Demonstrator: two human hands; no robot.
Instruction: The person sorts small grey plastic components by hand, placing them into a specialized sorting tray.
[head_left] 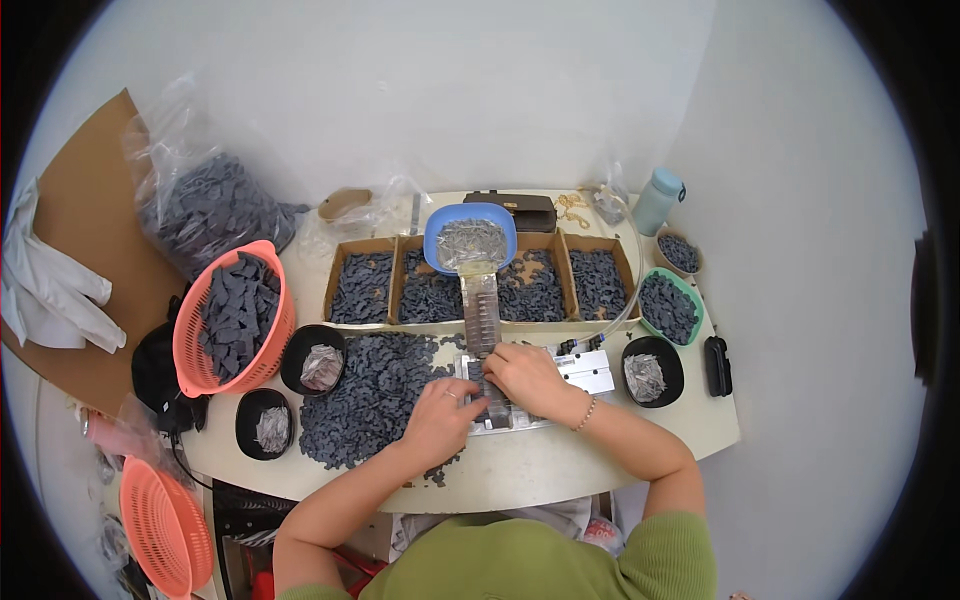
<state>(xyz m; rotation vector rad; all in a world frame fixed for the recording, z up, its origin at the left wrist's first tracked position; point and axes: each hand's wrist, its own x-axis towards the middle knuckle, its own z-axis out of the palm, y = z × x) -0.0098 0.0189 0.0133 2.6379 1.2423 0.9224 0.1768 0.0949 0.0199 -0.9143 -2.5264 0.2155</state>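
My left hand (440, 418), with a ring on one finger, rests at the near left side of a silver metal fixture (586, 371). Its fingers bend inward over a dark strip at the fixture's left end. My right hand (527, 380), a bracelet at its wrist, reaches over the same end, thumb and fingers drawn together. Whatever sits at the fingertips of either hand is too small to make out. A clear ridged chute (481, 312) slopes down toward my hands from a blue bowl (433, 246) of small silvery pieces.
Loose dark grey pieces (365, 405) lie heaped left of my hands. Behind stands a divided cardboard tray (395, 290) of similar pieces. Black bowls (675, 385) flank the work, a coral basket (285, 310) stands left, and a thin hose (640, 262) curves to the fixture.
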